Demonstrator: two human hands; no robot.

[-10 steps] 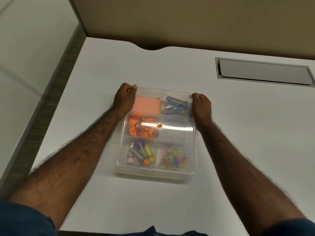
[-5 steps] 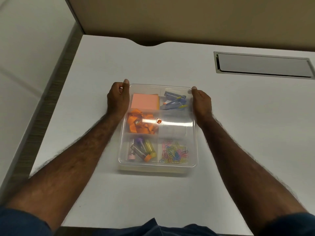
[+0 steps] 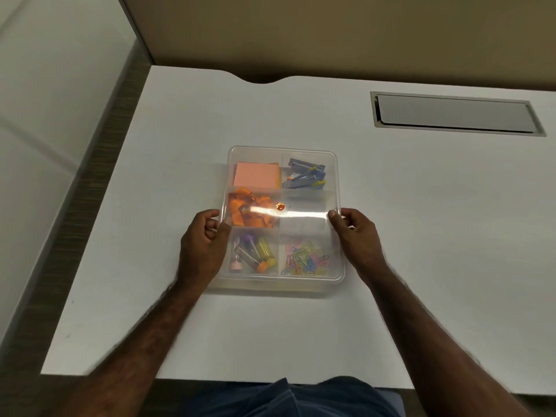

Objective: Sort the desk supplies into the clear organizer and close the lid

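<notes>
The clear organizer (image 3: 282,216) is set on the white desk (image 3: 421,221), near the middle and a bit closer to the front edge. All the supplies seem to be put away inside it already. The orange sticky notes (image 3: 256,174) are kept in the far left part, and the blue staplers (image 3: 305,177) in the far right part. The orange clips (image 3: 249,213) are kept in the middle left part. The little tubes (image 3: 254,254) are kept in the near left part, and the colored paper clips (image 3: 305,258) in the near right part. The lid (image 3: 301,213) is laid flat on top — a shine of light is seen across it. The left edge is gripped by the left hand (image 3: 204,245) with curled fingers, and the right edge is pinched by the right hand (image 3: 356,233). It cannot be told if the lid is snapped shut all the way — maybe only a last press is left.
</notes>
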